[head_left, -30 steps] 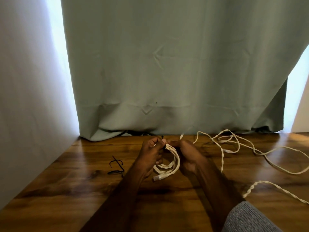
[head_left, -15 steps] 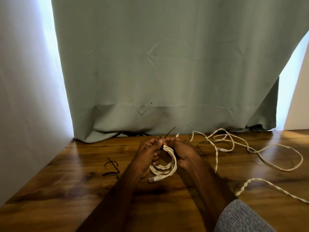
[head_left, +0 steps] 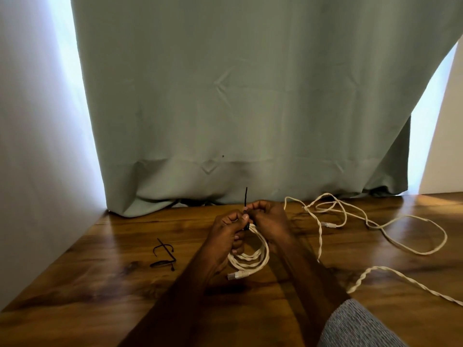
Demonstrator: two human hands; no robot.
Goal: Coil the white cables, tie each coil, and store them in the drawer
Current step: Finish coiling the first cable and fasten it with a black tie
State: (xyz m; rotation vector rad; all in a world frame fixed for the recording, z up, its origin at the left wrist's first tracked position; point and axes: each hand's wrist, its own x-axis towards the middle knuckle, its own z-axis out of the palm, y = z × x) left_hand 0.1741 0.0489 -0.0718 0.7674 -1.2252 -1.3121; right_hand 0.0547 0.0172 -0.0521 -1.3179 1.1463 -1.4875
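Both hands' grip, frame center: left hand (head_left: 226,230) holds white coil (head_left: 250,259), right hand (head_left: 269,216) pinches black tie (head_left: 246,197); slack pinch, and loops may spring apart.

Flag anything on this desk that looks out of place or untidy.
Nothing is damaged or spilled. The only mess is the loose white cable sprawled in tangled loops across the wooden desk on the right, not yet coiled. Spare black ties lie on the left.

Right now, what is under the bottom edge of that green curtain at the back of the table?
Under the green curtain's hem only a dark gap shows, above the wooden table. Whatever lies deeper behind the fabric is covered and cannot be made out.
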